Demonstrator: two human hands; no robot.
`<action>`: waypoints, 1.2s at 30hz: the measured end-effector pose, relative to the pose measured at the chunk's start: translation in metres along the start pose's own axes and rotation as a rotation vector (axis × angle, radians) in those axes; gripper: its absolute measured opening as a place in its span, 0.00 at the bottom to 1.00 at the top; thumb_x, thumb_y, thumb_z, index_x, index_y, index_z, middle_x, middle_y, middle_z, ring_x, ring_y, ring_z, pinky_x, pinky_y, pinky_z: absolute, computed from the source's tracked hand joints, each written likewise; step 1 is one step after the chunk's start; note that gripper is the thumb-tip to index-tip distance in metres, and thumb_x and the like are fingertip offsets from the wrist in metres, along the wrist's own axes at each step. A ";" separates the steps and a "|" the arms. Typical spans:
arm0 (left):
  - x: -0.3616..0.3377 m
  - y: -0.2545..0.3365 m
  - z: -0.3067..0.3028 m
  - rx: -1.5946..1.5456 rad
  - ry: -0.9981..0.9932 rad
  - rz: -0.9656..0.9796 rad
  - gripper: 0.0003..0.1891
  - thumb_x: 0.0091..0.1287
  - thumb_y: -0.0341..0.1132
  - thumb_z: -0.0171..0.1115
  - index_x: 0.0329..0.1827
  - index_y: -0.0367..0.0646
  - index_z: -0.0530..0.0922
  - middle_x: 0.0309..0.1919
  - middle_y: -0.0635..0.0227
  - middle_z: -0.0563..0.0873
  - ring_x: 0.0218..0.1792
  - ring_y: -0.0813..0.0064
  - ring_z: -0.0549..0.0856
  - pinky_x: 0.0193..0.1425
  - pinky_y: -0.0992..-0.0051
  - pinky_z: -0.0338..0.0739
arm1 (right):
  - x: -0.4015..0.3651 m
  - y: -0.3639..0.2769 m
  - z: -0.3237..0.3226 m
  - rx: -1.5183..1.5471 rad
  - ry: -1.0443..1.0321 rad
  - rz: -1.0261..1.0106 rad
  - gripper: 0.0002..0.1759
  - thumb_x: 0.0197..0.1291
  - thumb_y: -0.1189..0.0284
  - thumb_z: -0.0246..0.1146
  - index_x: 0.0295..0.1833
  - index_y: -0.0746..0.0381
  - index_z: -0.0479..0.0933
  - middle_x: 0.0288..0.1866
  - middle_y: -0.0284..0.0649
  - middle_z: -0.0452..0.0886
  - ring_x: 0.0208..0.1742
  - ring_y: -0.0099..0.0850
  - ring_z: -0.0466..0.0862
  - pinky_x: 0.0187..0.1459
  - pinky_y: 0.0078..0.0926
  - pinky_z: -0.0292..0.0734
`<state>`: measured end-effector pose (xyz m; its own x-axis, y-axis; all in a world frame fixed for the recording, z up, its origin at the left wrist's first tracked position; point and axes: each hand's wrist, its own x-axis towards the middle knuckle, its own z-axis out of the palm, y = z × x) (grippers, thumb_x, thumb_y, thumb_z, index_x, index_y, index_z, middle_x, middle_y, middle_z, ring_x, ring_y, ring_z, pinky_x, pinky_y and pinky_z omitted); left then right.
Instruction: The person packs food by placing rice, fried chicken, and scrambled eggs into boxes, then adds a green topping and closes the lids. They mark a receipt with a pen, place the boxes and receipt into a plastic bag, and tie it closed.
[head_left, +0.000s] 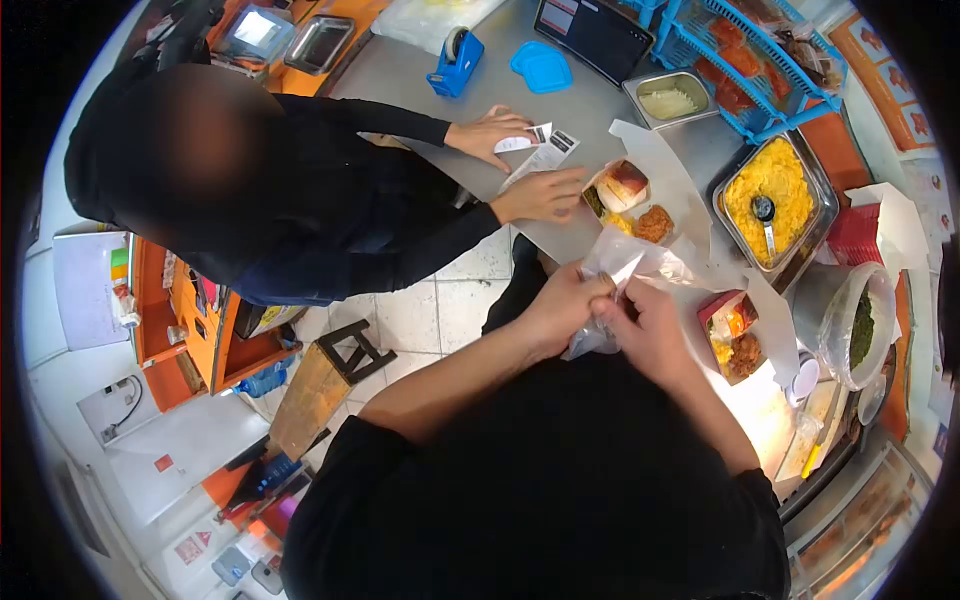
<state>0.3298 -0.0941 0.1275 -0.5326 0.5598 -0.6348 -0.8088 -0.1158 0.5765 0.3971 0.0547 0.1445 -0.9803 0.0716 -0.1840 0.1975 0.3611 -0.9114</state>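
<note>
At the crowded tabletop (592, 113), left fingers (598, 284) and right fingers (645, 298) grip a thin plastic bag (657, 262); hard pulling could tear it.

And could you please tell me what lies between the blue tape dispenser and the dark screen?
In the head view, what looks like a flat blue lid lies between the tape dispenser and the screen.
</note>
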 end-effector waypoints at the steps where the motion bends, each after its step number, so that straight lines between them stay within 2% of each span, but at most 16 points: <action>1: 0.003 0.004 -0.005 -0.027 -0.060 0.016 0.16 0.69 0.27 0.66 0.59 0.35 0.79 0.46 0.66 0.88 0.44 0.77 0.87 0.50 0.73 0.83 | 0.004 0.002 -0.011 -0.099 -0.057 0.030 0.16 0.63 0.64 0.71 0.35 0.66 0.78 0.26 0.49 0.79 0.26 0.40 0.80 0.32 0.34 0.76; 9: -0.012 0.040 -0.034 0.409 -0.217 0.025 0.15 0.65 0.25 0.72 0.55 0.36 0.84 0.46 0.68 0.90 0.45 0.81 0.87 0.55 0.77 0.81 | 0.008 0.063 -0.059 -0.421 0.364 -0.071 0.07 0.63 0.79 0.61 0.31 0.65 0.73 0.26 0.45 0.78 0.26 0.38 0.79 0.32 0.34 0.75; 12: 0.012 0.028 -0.067 0.844 0.061 0.167 0.10 0.63 0.28 0.74 0.44 0.36 0.84 0.36 0.69 0.89 0.38 0.83 0.83 0.46 0.77 0.78 | 0.002 0.072 -0.047 0.693 0.423 0.169 0.10 0.64 0.84 0.52 0.47 0.59 0.64 0.31 0.38 0.76 0.27 0.30 0.78 0.29 0.25 0.73; 14: 0.026 0.020 -0.089 1.059 0.182 0.254 0.07 0.63 0.28 0.74 0.38 0.36 0.83 0.30 0.68 0.87 0.33 0.84 0.80 0.40 0.77 0.77 | -0.009 0.011 -0.037 0.942 0.303 0.253 0.11 0.64 0.83 0.51 0.48 0.59 0.63 0.30 0.39 0.75 0.26 0.28 0.77 0.28 0.24 0.72; 16: 0.024 0.024 -0.088 1.146 0.431 0.547 0.14 0.60 0.25 0.68 0.27 0.35 0.67 0.22 0.47 0.71 0.21 0.57 0.72 0.29 0.62 0.69 | -0.025 -0.008 -0.043 1.254 -0.010 0.316 0.16 0.60 0.80 0.50 0.53 0.59 0.60 0.29 0.40 0.76 0.26 0.25 0.76 0.27 0.25 0.72; 20: 0.014 0.038 -0.067 1.212 0.577 0.714 0.12 0.65 0.23 0.64 0.30 0.39 0.67 0.23 0.51 0.76 0.23 0.61 0.76 0.30 0.67 0.71 | -0.032 0.005 -0.069 1.403 -0.029 0.299 0.23 0.56 0.79 0.56 0.57 0.58 0.60 0.33 0.36 0.75 0.27 0.22 0.73 0.29 0.22 0.68; 21: 0.021 0.033 -0.070 1.209 0.576 0.714 0.12 0.65 0.23 0.64 0.30 0.39 0.67 0.23 0.51 0.76 0.23 0.61 0.76 0.30 0.67 0.71 | -0.033 0.012 -0.075 1.401 -0.028 0.300 0.23 0.56 0.79 0.56 0.57 0.58 0.60 0.33 0.36 0.75 0.27 0.22 0.73 0.29 0.22 0.68; 23: 0.031 0.035 -0.061 0.379 0.392 0.539 0.08 0.72 0.22 0.59 0.38 0.42 0.69 0.32 0.60 0.83 0.34 0.67 0.84 0.38 0.66 0.78 | -0.029 0.027 -0.087 0.991 -0.166 0.168 0.29 0.52 0.85 0.58 0.59 0.57 0.59 0.35 0.31 0.72 0.32 0.18 0.71 0.33 0.17 0.64; 24: 0.027 0.033 -0.055 -0.172 0.245 0.252 0.04 0.77 0.24 0.54 0.46 0.44 0.70 0.38 0.67 0.83 0.42 0.70 0.85 0.44 0.65 0.82 | -0.030 0.027 -0.093 0.710 -0.057 0.265 0.29 0.50 0.91 0.56 0.57 0.57 0.62 0.38 0.29 0.70 0.35 0.17 0.68 0.36 0.16 0.63; 25: 0.027 0.037 -0.040 -0.410 0.290 0.038 0.03 0.78 0.26 0.52 0.50 0.43 0.71 0.33 0.67 0.81 0.35 0.69 0.84 0.42 0.62 0.83 | -0.027 0.039 -0.092 0.714 -0.055 0.262 0.29 0.50 0.91 0.56 0.57 0.57 0.62 0.38 0.29 0.70 0.35 0.17 0.68 0.36 0.16 0.63; 27: 0.015 0.019 -0.029 -0.395 0.161 -0.091 0.04 0.77 0.29 0.54 0.51 0.43 0.73 0.30 0.72 0.79 0.27 0.75 0.80 0.34 0.72 0.79 | -0.022 0.088 -0.092 0.053 0.472 0.260 0.22 0.55 0.91 0.54 0.52 0.58 0.66 0.39 0.31 0.70 0.36 0.19 0.70 0.38 0.17 0.67; 29: 0.005 -0.001 -0.030 -0.356 -0.133 -0.258 0.04 0.77 0.33 0.56 0.49 0.43 0.75 0.27 0.77 0.76 0.23 0.82 0.75 0.27 0.80 0.70 | -0.020 0.133 -0.106 -0.067 0.703 0.100 0.18 0.58 0.89 0.56 0.51 0.59 0.68 0.40 0.32 0.71 0.37 0.20 0.72 0.40 0.18 0.70; 30: -0.002 -0.006 -0.021 0.136 -0.140 -0.195 0.10 0.78 0.40 0.57 0.50 0.42 0.77 0.29 0.79 0.77 0.29 0.83 0.75 0.29 0.77 0.67 | -0.018 0.144 -0.112 -0.192 0.924 -0.070 0.15 0.61 0.87 0.58 0.50 0.61 0.69 0.41 0.32 0.72 0.39 0.21 0.75 0.42 0.20 0.72; 31: -0.011 0.017 -0.012 0.421 -0.316 -0.305 0.10 0.76 0.40 0.61 0.42 0.43 0.77 0.24 0.80 0.71 0.24 0.87 0.70 0.26 0.80 0.63 | -0.016 0.136 -0.115 -0.190 0.921 -0.070 0.15 0.61 0.87 0.58 0.50 0.61 0.69 0.41 0.32 0.72 0.39 0.21 0.75 0.42 0.20 0.72; 33: -0.009 0.023 -0.013 0.861 -0.348 0.002 0.14 0.74 0.43 0.65 0.36 0.41 0.77 0.23 0.77 0.72 0.25 0.84 0.70 0.28 0.75 0.66 | -0.018 0.114 -0.123 -0.071 1.136 -0.009 0.14 0.66 0.83 0.61 0.54 0.62 0.70 0.43 0.34 0.75 0.43 0.23 0.78 0.46 0.21 0.75; 36: -0.006 0.053 0.000 1.068 -0.163 0.080 0.18 0.69 0.45 0.71 0.33 0.39 0.76 0.23 0.69 0.76 0.28 0.80 0.74 0.32 0.72 0.71 | -0.016 0.099 -0.131 0.173 1.117 -0.020 0.16 0.69 0.80 0.62 0.59 0.64 0.70 0.45 0.35 0.76 0.44 0.23 0.79 0.44 0.22 0.77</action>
<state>0.2899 -0.1039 0.1623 -0.4710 0.6939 -0.5447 -0.0958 0.5736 0.8135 0.4325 0.2108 0.1054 -0.4183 0.8894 0.1842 0.0939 0.2441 -0.9652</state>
